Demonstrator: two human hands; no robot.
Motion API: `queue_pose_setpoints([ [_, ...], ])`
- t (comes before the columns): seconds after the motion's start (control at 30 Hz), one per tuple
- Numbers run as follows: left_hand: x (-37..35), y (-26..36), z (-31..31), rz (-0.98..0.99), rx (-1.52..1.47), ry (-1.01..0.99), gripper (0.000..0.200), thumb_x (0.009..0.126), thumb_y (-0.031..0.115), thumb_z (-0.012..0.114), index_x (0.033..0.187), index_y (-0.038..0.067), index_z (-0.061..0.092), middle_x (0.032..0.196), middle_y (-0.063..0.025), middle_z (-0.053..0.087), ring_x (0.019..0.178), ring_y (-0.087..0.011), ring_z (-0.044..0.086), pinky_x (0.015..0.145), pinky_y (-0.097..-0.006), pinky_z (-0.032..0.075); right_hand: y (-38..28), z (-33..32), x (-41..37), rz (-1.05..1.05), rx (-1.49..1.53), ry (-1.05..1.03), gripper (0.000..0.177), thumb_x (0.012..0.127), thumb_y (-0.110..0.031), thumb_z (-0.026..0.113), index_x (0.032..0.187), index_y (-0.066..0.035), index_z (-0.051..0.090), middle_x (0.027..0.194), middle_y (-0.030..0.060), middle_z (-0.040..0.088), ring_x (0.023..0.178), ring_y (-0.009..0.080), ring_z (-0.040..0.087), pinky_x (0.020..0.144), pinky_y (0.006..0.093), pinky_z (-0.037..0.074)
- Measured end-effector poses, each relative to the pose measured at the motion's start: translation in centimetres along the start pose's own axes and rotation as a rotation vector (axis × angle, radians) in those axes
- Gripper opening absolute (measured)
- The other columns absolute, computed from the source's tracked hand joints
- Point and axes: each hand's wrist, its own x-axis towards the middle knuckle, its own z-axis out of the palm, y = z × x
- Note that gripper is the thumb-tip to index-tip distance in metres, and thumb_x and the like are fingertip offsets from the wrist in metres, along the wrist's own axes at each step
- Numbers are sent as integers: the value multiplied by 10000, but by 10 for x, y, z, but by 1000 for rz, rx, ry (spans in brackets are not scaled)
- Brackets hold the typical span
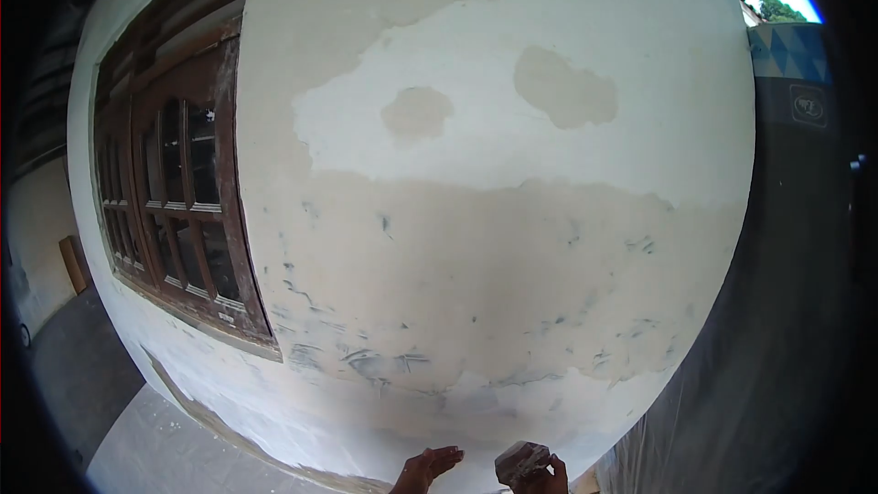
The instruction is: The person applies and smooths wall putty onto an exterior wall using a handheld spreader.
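Note:
At the bottom of the view, my right hand (549,478) is closed on a small block-like object (521,464) with whitish smears, perhaps a sanding block. Just left of it, my left hand (430,467) is held up with its fingers stretched out and nothing in it. Both hands are in front of the lower part of a wall (476,256). The wall is off-white above and beige below, with beige patches (565,89) and scattered dark scuffs. Whether either hand touches the wall I cannot tell.
A brown wooden window (174,192) with glass panes is set in the wall at the left. Grey floor (183,448) shows at the lower left. Dark sheeting (722,384) hangs beyond the wall's right edge, below a blue patterned panel (791,52).

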Motion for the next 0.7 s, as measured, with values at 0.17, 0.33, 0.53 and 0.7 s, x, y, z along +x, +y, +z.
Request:
queue_pose_setpoints([
  [0.17,-1,169,-62,664,308,-16,627,1054,433,358,1319,-119,496,1320,-263,572,1285,-341,526,1119,-438,359,-113,159,36,320,728,-282,566,971,-408,388,1369,-15,480,1305,162,599,1153,381,613,942,554,533],
  [0.33,8,330,-115,1206,627,143,906,941,714,365,1337,-90,494,1331,-222,563,1294,-318,510,1131,-482,333,-161,283,60,1,653,-541,587,980,-432,399,1358,9,481,1295,190,610,1157,381,620,931,561,554],
  [0.53,46,456,-151,1423,714,190,1014,890,799,312,1394,-69,452,1419,-225,495,1361,-301,448,1176,-439,267,-201,387,88,-788,-35,-429,452,946,-252,565,1295,35,575,1320,209,594,1201,342,604,1020,493,496],
  [0.7,79,513,-154,1650,702,114,1099,858,841,255,1432,-87,384,1455,-238,457,1395,-320,403,1188,-428,245,-227,432,112,-1663,-1034,-227,527,792,-97,718,1291,23,603,1374,207,556,1255,350,558,1038,436,475],
])
